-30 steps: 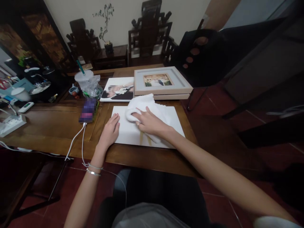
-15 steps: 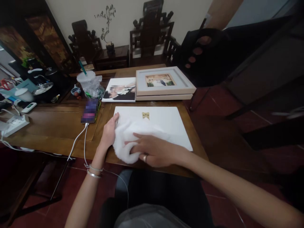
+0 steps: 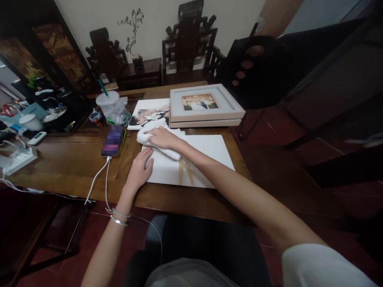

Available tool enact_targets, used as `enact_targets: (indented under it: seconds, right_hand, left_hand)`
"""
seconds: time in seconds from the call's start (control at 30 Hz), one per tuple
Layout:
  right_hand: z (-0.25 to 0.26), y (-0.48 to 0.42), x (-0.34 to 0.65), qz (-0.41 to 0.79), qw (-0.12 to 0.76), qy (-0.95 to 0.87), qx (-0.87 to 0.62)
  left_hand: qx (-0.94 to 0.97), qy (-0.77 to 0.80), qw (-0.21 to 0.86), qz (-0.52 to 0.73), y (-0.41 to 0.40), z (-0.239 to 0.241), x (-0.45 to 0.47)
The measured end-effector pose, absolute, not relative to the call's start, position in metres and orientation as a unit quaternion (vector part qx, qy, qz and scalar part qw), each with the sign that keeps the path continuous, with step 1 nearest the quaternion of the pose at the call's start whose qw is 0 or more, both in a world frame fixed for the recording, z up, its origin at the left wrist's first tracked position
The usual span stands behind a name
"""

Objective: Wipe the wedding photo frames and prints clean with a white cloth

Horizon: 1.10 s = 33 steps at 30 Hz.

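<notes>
On the wooden table [image 3: 74, 159] we are wiping the white board [image 3: 203, 153]'s far left corner, right hand [image 3: 161, 137] pressing flat on the white cloth [image 3: 146, 137], left hand [image 3: 139, 171] spread, steadying its edge, much surface seemingly remaining.

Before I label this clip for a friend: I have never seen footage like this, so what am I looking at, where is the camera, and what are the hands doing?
There is no machine here. The camera sits on a person's head, looking forward and down at their own two bare hands over a wooden table.

The right hand presses a white cloth onto the far left corner of a flat white board. The left hand lies flat on the board's near left edge.

Behind the board lie an unframed photo print and stacked picture frames. To the left are a phone on a white cable, a lidded cup with a straw, and a plastic bag.
</notes>
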State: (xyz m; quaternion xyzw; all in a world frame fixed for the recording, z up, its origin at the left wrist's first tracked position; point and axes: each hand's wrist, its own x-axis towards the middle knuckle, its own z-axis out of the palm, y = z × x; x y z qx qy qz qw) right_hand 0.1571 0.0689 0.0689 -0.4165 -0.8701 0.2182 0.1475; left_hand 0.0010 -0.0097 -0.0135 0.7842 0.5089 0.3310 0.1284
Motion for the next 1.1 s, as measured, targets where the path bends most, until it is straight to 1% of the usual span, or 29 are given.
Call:
enact_targets:
  seconds: [0.07,0.17,0.33,0.47,0.53,0.6,0.7,0.8,0.93,1.0,1.07,1.1]
  right_hand:
    - [0.071,0.073,0.153,0.21,0.144,-0.87,-0.421]
    - [0.074,0.077,0.176,0.212,0.145,-0.856,-0.448]
    - [0.069,0.069,0.259,0.21,0.136,-0.821,-0.513]
    - [0.051,0.034,0.315,0.191,0.166,-0.784,-0.567]
    - [0.042,0.006,0.331,0.172,0.177,-0.793,-0.558]
    - [0.037,-0.025,0.339,0.178,0.17,-0.813,-0.527]
    - [0.037,-0.067,0.346,0.227,0.144,-0.845,-0.462]
    - [0.041,-0.086,0.352,0.257,0.125,-0.843,-0.455]
    - [0.044,-0.059,0.354,0.248,0.12,-0.804,-0.527]
    - [0.046,-0.027,0.35,0.25,0.13,-0.8,-0.529]
    - [0.048,0.007,0.344,0.28,0.138,-0.808,-0.499]
    - [0.049,0.024,0.342,0.296,0.151,-0.795,-0.508]
  left_hand:
    - [0.786,0.507,0.129,0.331,-0.01,-0.013,0.001]
    - [0.784,0.504,0.135,0.336,-0.011,-0.012,0.001]
    - [0.782,0.503,0.144,0.339,-0.011,-0.012,0.002]
    - [0.781,0.504,0.149,0.336,-0.012,-0.012,0.002]
    - [0.781,0.506,0.15,0.335,-0.012,-0.011,0.003]
    - [0.78,0.509,0.15,0.331,-0.012,-0.01,0.003]
    - [0.783,0.513,0.144,0.322,-0.013,-0.008,0.004]
    - [0.785,0.515,0.138,0.315,-0.014,-0.007,0.005]
    - [0.782,0.515,0.142,0.32,-0.014,-0.007,0.004]
    - [0.779,0.514,0.149,0.328,-0.013,-0.008,0.004]
    - [0.775,0.513,0.156,0.333,-0.013,-0.009,0.002]
    - [0.775,0.513,0.159,0.334,-0.013,-0.009,0.002]
